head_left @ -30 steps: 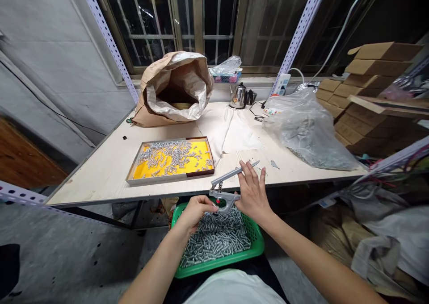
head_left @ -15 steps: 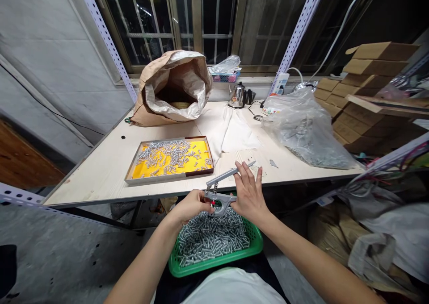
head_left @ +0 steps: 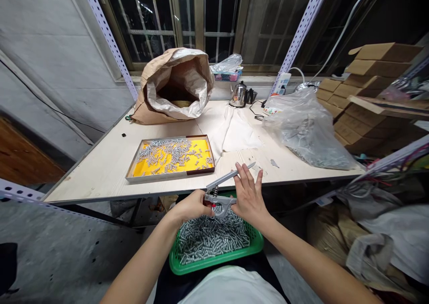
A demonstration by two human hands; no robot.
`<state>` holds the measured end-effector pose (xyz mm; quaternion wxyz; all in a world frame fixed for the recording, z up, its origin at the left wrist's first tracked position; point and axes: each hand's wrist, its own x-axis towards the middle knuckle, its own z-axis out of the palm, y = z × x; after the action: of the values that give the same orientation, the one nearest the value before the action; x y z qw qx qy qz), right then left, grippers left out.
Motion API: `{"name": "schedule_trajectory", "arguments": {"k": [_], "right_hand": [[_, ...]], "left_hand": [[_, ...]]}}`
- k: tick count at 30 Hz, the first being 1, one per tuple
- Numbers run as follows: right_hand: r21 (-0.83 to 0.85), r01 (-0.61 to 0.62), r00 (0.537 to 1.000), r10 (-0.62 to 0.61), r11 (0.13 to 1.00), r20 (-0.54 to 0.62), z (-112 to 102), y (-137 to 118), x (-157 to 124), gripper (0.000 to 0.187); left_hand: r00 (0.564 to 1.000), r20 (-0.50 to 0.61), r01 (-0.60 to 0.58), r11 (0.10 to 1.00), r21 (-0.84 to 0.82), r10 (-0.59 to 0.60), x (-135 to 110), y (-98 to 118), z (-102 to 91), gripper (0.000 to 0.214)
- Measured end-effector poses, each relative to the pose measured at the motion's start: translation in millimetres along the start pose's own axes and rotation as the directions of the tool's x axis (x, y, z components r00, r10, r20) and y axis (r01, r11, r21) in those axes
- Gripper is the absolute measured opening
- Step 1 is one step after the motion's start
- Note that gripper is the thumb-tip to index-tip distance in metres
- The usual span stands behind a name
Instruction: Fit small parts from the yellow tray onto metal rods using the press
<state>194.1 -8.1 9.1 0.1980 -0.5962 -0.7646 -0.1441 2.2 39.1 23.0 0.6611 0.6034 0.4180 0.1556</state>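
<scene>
Above the green basket point(head_left: 214, 264), a grey metal lever tool point(head_left: 221, 179) with a small coil spring and a red part is held between both hands. My left hand point(head_left: 190, 207) is closed on its left end, thumb and fingers near the red part. My right hand point(head_left: 250, 199) grips the other end, with fingers over the long upper lever and the thumb at the lower body. Many small silver coil springs or threaded pieces point(head_left: 214, 241) fill the basket on my lap; I cannot tell which. Fingers partly hide the tool's left end.
On the table stands a shallow tray point(head_left: 167, 179) with small silver pieces on a yellow bottom. Behind it is an open paper sack point(head_left: 147, 98). A kettle point(head_left: 237, 96), white cloth point(head_left: 239, 136) and clear plastic bag point(head_left: 308, 125) lie farther right, beside stacked cardboard boxes point(head_left: 362, 105).
The view has shifted slightly. Both hands keep nearly the same hold on the lever tool, over the basket.
</scene>
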Motion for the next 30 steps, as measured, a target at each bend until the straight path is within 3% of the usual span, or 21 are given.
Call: {"name": "schedule_trajectory", "arguments": {"k": [13,22,24,27,30], "right_hand": [[0.011,-0.009,1.0,0.009,1.0,-0.001,1.4,2.6,-6.0,0.058],[0.015,0.027,0.995,-0.025,1.0,-0.1,1.4,4.3,-3.5,0.036],[0.012,0.045,0.996,-0.044,0.999,-0.078,0.7,6.8,-2.2,0.03],[-0.001,0.074,0.997,-0.074,0.997,0.017,1.2,13.5,0.5,0.03],[-0.018,0.105,0.99,-0.103,0.994,0.1,4.2,22.4,5.9,0.04]], "left_hand": [[0.999,0.039,0.031,0.998,-0.057,-0.028,0.3,1.4,4.9,0.015],[0.999,0.043,0.026,0.995,-0.1,-0.022,-3.3,5.0,6.3,0.019],[0.998,0.055,0.025,0.995,-0.096,-0.02,-6.9,6.4,4.0,0.02],[0.999,-0.016,-0.033,0.996,-0.085,0.032,-15.0,8.2,-2.2,0.027],[0.98,-0.191,-0.079,0.99,-0.116,0.056,-21.7,7.6,-7.2,0.036]]}}
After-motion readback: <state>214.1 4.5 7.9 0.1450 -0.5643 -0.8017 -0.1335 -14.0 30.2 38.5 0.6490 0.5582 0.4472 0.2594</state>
